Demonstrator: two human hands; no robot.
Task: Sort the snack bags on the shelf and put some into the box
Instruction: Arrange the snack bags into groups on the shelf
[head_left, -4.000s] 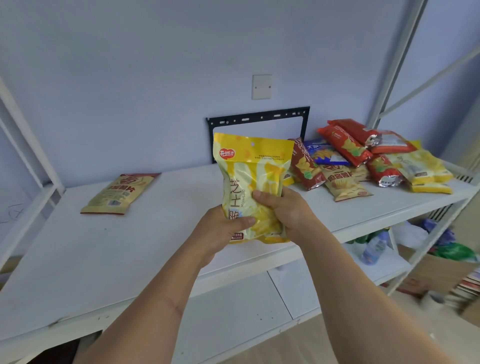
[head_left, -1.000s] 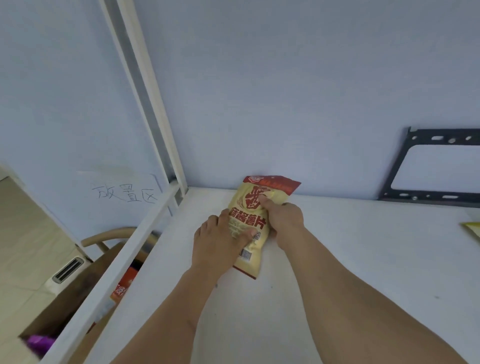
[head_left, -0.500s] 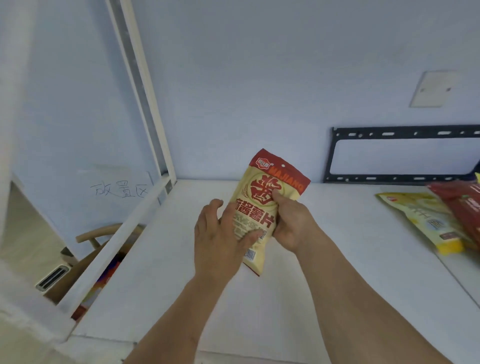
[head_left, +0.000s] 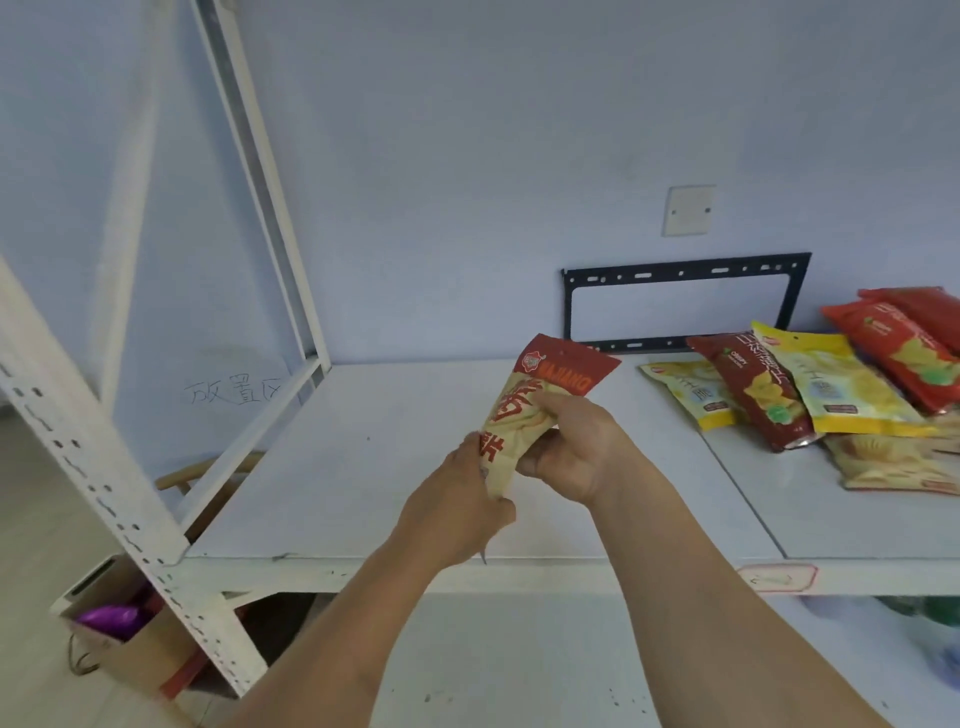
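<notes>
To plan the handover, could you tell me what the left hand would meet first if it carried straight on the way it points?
Likely the right hand, just beyond the snack bag both grip; depth is unclear, left hand.

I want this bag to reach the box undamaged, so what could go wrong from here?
Both hands, the left hand and the right hand, squeeze the snack bag so it folds; the chips inside may get crushed. The box sits on the floor left of the shelf, behind its slanted post, so a swing down could clip the post or a drop could miss the box.
</notes>
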